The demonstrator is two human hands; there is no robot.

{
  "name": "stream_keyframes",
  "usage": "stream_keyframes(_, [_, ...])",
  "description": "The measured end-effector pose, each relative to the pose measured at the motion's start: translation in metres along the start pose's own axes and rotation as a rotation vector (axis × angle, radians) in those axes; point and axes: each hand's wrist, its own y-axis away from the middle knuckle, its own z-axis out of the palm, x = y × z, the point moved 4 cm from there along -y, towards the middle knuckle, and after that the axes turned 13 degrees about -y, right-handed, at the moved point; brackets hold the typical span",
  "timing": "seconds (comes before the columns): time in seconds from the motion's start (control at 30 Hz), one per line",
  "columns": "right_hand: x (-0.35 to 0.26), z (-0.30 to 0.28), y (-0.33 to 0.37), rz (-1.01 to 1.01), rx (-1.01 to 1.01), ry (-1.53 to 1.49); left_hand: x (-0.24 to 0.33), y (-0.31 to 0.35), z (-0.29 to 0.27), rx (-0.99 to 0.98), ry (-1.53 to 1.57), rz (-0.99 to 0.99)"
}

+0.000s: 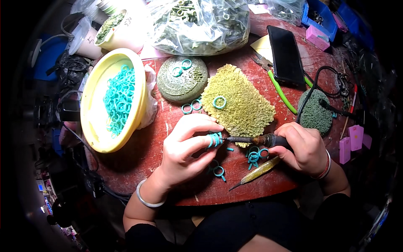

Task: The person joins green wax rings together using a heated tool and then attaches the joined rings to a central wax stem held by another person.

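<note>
My left hand point(178, 149) is closed around a few teal rings point(215, 140), pinched at its fingertips. In my right hand point(303, 148) is a soldering iron-like hot pen point(268, 140), gripped by its dark handle. The pen's thin tip reaches the rings at my left fingertips; whether it touches them I cannot tell. Several loose teal rings point(253, 157) lie below the pen, and another with a short stem point(218, 171) is below my left hand. A pointed tool with a yellowish wrapped handle point(261, 170) rests under my right hand.
A yellow bowl point(86, 119) of teal rings stands left. Behind my hands are a yellow-green crumbly sponge point(247, 101) and a round grey-green block point(178, 86), both bearing rings. Green-handled pliers point(280, 90), a black phone point(286, 54), a cable and a green pad point(315, 113) lie right.
</note>
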Motion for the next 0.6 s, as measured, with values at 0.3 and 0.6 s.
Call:
stream_keyframes(0.3, [0.003,-0.008,0.0,0.038,0.079,-0.064,0.0,0.001,0.002,0.003,0.035,-0.037])
stream_keyframes(0.6, [0.005,-0.01,-0.001,0.128,0.085,0.096,-0.008,0.007,0.005,0.005,0.355,-0.297])
